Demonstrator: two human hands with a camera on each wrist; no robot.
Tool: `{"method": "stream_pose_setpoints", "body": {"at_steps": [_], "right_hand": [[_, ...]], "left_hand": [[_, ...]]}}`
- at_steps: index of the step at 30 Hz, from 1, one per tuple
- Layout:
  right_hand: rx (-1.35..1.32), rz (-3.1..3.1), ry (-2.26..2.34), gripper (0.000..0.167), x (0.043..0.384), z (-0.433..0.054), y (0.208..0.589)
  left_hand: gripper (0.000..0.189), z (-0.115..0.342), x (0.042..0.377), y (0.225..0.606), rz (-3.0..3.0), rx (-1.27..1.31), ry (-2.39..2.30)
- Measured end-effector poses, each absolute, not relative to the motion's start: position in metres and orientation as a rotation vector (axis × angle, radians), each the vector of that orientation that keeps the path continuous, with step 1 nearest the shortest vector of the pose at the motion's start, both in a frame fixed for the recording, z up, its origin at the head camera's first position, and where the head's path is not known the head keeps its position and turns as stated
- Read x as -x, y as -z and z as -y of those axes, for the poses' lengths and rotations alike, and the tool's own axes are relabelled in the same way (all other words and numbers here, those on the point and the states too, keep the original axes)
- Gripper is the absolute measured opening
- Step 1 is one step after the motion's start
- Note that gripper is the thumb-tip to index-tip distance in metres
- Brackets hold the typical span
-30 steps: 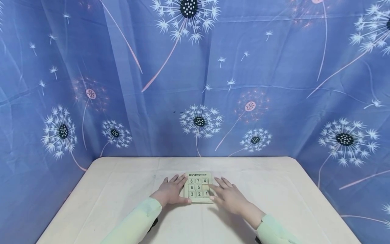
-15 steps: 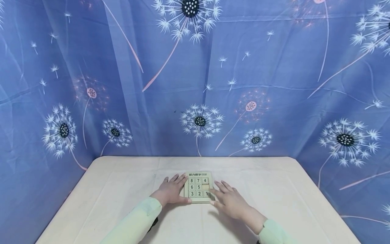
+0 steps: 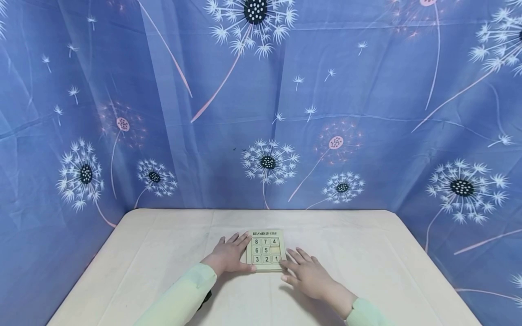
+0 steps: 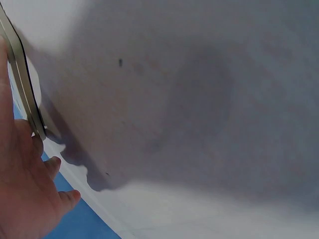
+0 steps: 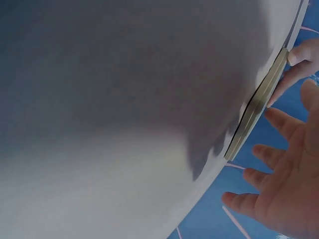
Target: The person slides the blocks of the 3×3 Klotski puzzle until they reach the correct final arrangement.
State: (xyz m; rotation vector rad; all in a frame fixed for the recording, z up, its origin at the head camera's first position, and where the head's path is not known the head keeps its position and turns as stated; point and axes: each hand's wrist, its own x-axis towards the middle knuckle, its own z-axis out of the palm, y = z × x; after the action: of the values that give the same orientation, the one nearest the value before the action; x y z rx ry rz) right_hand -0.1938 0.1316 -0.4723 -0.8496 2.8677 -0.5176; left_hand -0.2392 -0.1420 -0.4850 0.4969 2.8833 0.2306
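Note:
A pale green magnetic number slide puzzle point(image 3: 265, 267) lies flat on the table in the head view. Its tiles read 8, 7, 4 in the top row, 6, 5 and a vacant slot in the middle, and 3, 2, 1 at the bottom. My left hand point(image 3: 229, 256) grips the puzzle's left side, thumb at the near corner and fingers at the far one. On the opposite side, my right hand point(image 3: 311, 274) hovers with spread fingers, its index fingertip at the edge of tile 1 point(image 3: 276, 259). The right wrist view shows this right hand point(image 5: 284, 164) with relaxed fingers beside the puzzle's edge point(image 5: 254, 107).
A cream-covered table point(image 3: 183, 226) with rounded far corners supports the puzzle. Blue curtains point(image 3: 220, 158) with dandelion prints stand behind it and along both sides. Pale green sleeves point(image 3: 183, 290) cover my forearms.
My right hand has drawn toward me, its index fingertip going from the vacant slot down to beside tile 1. The tiles keep the same places, and my left hand stays put.

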Motion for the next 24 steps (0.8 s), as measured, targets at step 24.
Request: {"method": "stream_pose_setpoints", "body": {"at_steps": [24], "right_hand": [[0.798,-2.905,0.475,0.055,0.1955,-0.1241,0.4748]], "left_hand": [[0.102,0.1422,0.241,0.4878,-2.878,-0.493,-0.226]]}}
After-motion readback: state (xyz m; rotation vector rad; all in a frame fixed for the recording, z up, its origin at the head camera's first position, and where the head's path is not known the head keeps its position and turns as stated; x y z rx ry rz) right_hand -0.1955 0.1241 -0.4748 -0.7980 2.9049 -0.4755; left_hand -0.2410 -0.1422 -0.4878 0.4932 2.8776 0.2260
